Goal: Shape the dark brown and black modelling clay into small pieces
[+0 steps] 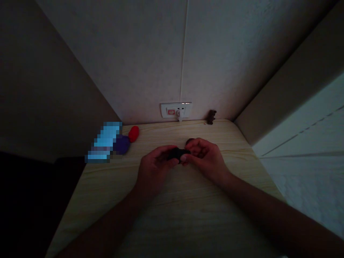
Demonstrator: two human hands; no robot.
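Above the wooden tabletop (pixel 172 215), a small black lump (pixel 177 154) is held between both my hands. My left hand (pixel 156 166) closes its fingers and thumb on the lump's left end. On the other end, the thumb and fingers of my right hand (pixel 208 157) pinch it. The dim light hides its exact kind and surface. Just behind my right fingers shows part of a dark rounded thing (pixel 189 141), mostly covered by the hand.
At the back left lie a red oval lump (pixel 133 133), a purple rounded lump (pixel 122 144) and a blurred-out bright blue panel (pixel 103 141). A small dark brown bear-shaped figure (pixel 211 117) stands near the wall. A plug (pixel 179 114) sits in the wall socket (pixel 163 110).
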